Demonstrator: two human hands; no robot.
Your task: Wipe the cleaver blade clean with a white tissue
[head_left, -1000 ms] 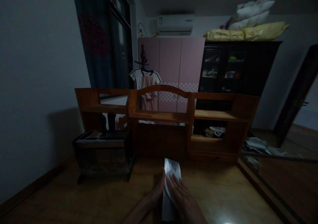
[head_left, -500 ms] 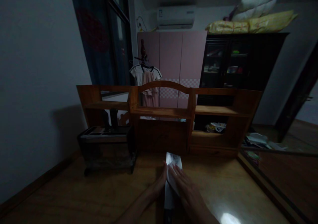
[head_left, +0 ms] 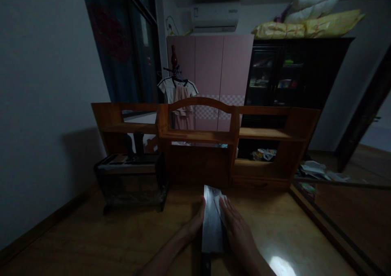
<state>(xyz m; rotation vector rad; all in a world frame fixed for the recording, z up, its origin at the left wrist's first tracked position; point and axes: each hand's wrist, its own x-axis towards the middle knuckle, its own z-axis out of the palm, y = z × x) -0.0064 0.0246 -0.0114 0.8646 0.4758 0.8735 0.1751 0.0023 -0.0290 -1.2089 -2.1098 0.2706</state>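
A kitchen cleaver (head_left: pixel 211 223) with a broad grey blade and a black handle (head_left: pixel 205 263) points away from me, handle toward the bottom of the view. My left hand (head_left: pixel 198 219) grips the blade along its left edge, its other fingers mostly hidden. Under the fingers of my right hand (head_left: pixel 236 225) is a folded white cloth or tissue (head_left: pixel 219 206), pressed on the right side of the blade near the far end.
Beyond lies a wooden shelf unit (head_left: pixel 198 136) on the wooden tabletop (head_left: pixel 146 243). At left a dark knife holder (head_left: pixel 130 182) has black handles sticking up. Farther back are a pink wardrobe (head_left: pixel 209 64) and a dark cabinet (head_left: pixel 275 76).
My right hand and the white cloth have shifted right across the blade, uncovering more of its face. My left hand stays at the left edge. The view has tipped slightly.
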